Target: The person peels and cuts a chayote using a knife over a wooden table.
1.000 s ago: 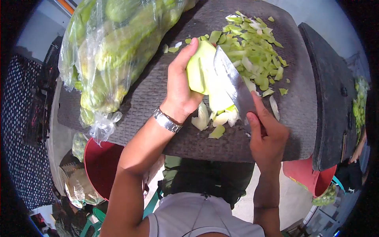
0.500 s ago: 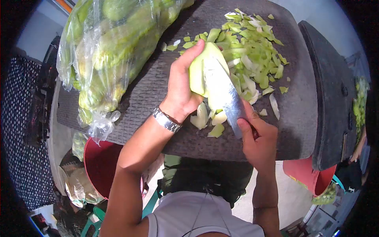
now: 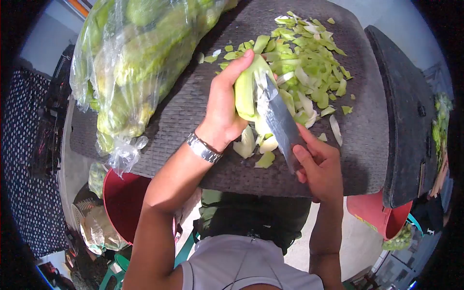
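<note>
My left hand (image 3: 223,104), with a metal-band watch (image 3: 204,148) on its wrist, is wrapped round a pale green, partly peeled vegetable that looks like a chayote (image 3: 245,92). In my right hand (image 3: 316,162) is the handle of a broad-bladed knife (image 3: 280,116). The blade slants up to the left across the chayote's right side and touches its pale flesh; the handle is mostly covered by my fingers. Beyond my hands lies a pile of green and whitish peelings (image 3: 309,63), and a few loose pieces (image 3: 245,142) sit below the chayote.
A clear plastic bag (image 3: 145,63) full of green vegetables lies at the table's left. The dark woven-pattern table (image 3: 232,179) spans the middle. Red tubs (image 3: 124,203) stand below on both sides, and a dark chair or panel (image 3: 408,116) is at the right.
The knife blade has turned, its face now dark instead of shining. My right hand has shifted slightly, and the chayote is rotated a little in my left hand.
</note>
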The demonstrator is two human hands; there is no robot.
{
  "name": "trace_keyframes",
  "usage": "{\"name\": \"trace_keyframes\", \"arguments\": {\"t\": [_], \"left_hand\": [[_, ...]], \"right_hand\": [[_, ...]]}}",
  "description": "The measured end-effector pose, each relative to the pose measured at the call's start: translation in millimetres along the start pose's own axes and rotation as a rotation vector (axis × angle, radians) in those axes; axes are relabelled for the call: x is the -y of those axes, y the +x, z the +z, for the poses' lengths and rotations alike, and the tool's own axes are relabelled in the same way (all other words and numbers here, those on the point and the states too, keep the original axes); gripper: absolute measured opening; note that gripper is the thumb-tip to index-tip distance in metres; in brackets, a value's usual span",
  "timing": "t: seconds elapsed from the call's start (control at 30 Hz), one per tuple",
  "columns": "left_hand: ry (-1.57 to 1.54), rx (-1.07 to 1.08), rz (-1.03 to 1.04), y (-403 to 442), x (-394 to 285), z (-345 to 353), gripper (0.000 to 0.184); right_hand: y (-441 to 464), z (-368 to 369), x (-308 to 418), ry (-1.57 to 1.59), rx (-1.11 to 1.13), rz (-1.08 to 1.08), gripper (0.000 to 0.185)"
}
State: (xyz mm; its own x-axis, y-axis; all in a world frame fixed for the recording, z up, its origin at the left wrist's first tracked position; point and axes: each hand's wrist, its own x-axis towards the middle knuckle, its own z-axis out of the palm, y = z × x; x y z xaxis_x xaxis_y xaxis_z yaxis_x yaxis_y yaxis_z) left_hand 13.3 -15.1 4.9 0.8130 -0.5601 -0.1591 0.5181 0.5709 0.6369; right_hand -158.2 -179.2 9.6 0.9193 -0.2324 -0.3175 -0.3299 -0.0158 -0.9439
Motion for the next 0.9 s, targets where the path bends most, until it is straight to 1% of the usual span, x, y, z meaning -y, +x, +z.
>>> {"name": "trace_keyframes", "arguments": {"t": [0.1, 0.17, 0.2, 0.23, 0.27, 0.33, 0.37, 0.47, 0.53, 0.57, 0.67, 0.7, 0.73, 0.8, 0.83, 0.9], "left_hand": [[0.170, -0.021, 0.130, 2, 14, 2, 0.045], [0.177, -0.061, 0.134, 0, 12, 5, 0.044], [0.180, -0.084, 0.136, -2, 10, 5, 0.044], [0.169, -0.066, 0.152, 0, 10, 4, 0.045], [0.158, -0.062, 0.121, -1, 6, 4, 0.046], [0.134, -0.055, 0.064, -5, -8, 4, 0.048], [0.181, 0.004, 0.092, -2, -9, 1, 0.051], [0.096, 0.011, 0.036, -7, -10, 11, 0.053], [0.083, 0.036, 0.020, -6, -5, 8, 0.053], [0.080, 0.049, 0.011, -5, -4, 7, 0.052], [0.047, -0.010, 0.098, -5, 2, 16, 0.039], [0.042, 0.063, 0.076, -6, 1, 12, 0.038], [0.069, 0.040, 0.083, -6, 0, 10, 0.037], [0.107, -0.013, 0.101, -5, 2, 9, 0.037], [0.139, -0.015, 0.142, -5, 5, 11, 0.038], [0.145, 0.014, 0.128, -2, 8, 8, 0.039]], "right_hand": [[1, 5, 1, -0.013, -0.051, 0.000, 0.046], [2, 7, 1, -0.006, -0.051, -0.004, 0.046], [2, 7, 3, 0.026, -0.038, 0.032, 0.047], [2, 3, 5, 0.056, -0.028, 0.066, 0.049], [2, -1, 8, 0.085, -0.018, 0.101, 0.050], [1, -15, 11, 0.155, -0.069, 0.064, 0.053], [0, -19, 12, 0.188, -0.093, 0.046, 0.054], [20, -20, 15, 0.060, -0.114, -0.194, 0.059], [40, -3, 26, -0.147, -0.218, -0.408, 0.071], [48, 6, 36, -0.220, -0.249, -0.457, 0.075], [85, 27, 51, -0.516, -0.351, -0.638, 0.088], [91, 30, 50, -0.569, -0.371, -0.674, 0.090], [97, 32, 49, -0.621, -0.394, -0.709, 0.091], [101, 33, 48, -0.621, -0.393, -0.721, 0.090], [99, 33, 51, -0.623, -0.395, -0.718, 0.085], [94, 32, 60, -0.621, -0.412, -0.716, 0.074]]}}
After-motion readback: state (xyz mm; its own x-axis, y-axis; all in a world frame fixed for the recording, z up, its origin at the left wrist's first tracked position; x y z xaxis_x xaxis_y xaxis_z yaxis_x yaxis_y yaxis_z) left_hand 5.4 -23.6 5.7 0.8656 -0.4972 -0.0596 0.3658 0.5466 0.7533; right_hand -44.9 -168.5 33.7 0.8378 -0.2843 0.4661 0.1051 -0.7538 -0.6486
